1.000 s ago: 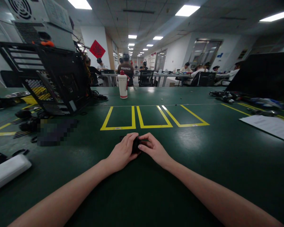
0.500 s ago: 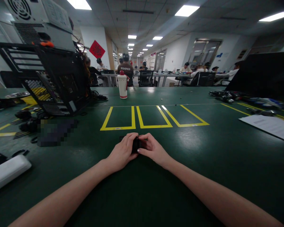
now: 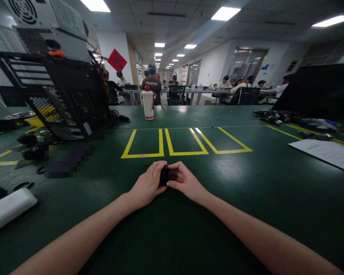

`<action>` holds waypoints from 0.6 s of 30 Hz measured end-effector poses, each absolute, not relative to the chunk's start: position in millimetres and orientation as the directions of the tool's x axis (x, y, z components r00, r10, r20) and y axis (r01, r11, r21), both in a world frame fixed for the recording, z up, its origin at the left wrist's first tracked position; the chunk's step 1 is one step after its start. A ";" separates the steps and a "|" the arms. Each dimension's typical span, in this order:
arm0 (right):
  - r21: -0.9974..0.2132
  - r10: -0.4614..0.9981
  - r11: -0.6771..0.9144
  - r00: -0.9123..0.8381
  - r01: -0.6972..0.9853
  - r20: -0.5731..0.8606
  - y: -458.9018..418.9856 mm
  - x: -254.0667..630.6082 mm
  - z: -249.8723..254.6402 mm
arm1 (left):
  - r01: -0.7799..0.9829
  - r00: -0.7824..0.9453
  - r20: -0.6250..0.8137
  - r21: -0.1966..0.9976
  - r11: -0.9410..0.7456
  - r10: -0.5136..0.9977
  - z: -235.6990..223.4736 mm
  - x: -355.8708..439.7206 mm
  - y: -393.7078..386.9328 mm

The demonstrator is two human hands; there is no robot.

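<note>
A small black object (image 3: 164,176) is between my hands at the middle of the green table (image 3: 172,229); its kind is hard to make out, as fingers cover much of it. My left hand (image 3: 150,181) wraps round it from the left, fingers over the top and thumb low at the front. From the right, my right hand (image 3: 185,181) grips the object's right end between fingertips and thumb. A dark bit of it shows just beyond my left knuckles. Yellow tape outlines (image 3: 186,153) lie on the table just past both hands.
At the left stands a black computer case (image 3: 83,99) with a power supply (image 3: 51,23) on top. A white bottle (image 3: 148,103) with a red lid stands behind the tape. Papers (image 3: 326,152), cables (image 3: 271,115) and a dark screen (image 3: 318,91) are at the right. People sit at far desks.
Both hands stay in place on the black object. My right fingers shift very slightly at its right end; the view drifts a little.
</note>
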State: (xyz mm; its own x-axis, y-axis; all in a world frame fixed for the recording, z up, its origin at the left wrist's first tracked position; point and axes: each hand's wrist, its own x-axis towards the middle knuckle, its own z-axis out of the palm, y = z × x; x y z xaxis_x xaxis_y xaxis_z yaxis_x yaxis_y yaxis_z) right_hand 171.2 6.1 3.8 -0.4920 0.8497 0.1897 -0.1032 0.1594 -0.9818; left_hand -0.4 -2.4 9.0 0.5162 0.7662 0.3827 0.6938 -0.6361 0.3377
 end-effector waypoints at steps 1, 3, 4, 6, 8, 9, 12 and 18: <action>-0.983 0.849 0.153 -0.496 -0.103 0.184 5.3 171.2 5.0 | 0.694 0.517 0.380 0.339 -0.635 0.767 9.8 -0.4 -2.8; -0.985 0.859 0.148 -0.483 -0.086 0.171 4.5 171.1 7.0 | 0.694 0.517 0.373 0.345 -0.633 0.770 11.2 -0.5 -3.4; -0.986 0.867 0.148 -0.470 -0.077 0.166 4.5 171.0 7.6 | 0.693 0.517 0.371 0.348 -0.631 0.772 11.7 -0.5 -3.5; -0.986 0.877 0.151 -0.452 -0.065 0.164 5.4 170.8 7.7 | 0.691 0.515 0.372 0.353 -0.631 0.772 11.8 -0.4 -3.4; -0.986 0.881 0.153 -0.442 -0.065 0.166 6.7 171.0 7.1 | 0.689 0.514 0.376 0.355 -0.632 0.771 11.2 -0.2 -2.9; -0.987 0.882 0.148 -0.442 -0.065 0.162 7.2 171.2 6.7 | 0.687 0.514 0.377 0.357 -0.633 0.770 10.9 -0.1 -2.6; -0.989 0.870 0.126 -0.471 -0.075 0.147 8.1 172.2 5.7 | 0.681 0.519 0.375 0.362 -0.636 0.768 10.5 -0.3 -2.4; -0.984 0.843 0.140 -0.507 -0.109 0.177 5.1 172.0 5.9 | 0.689 0.521 0.358 0.360 -0.630 0.775 11.5 -1.7 -3.6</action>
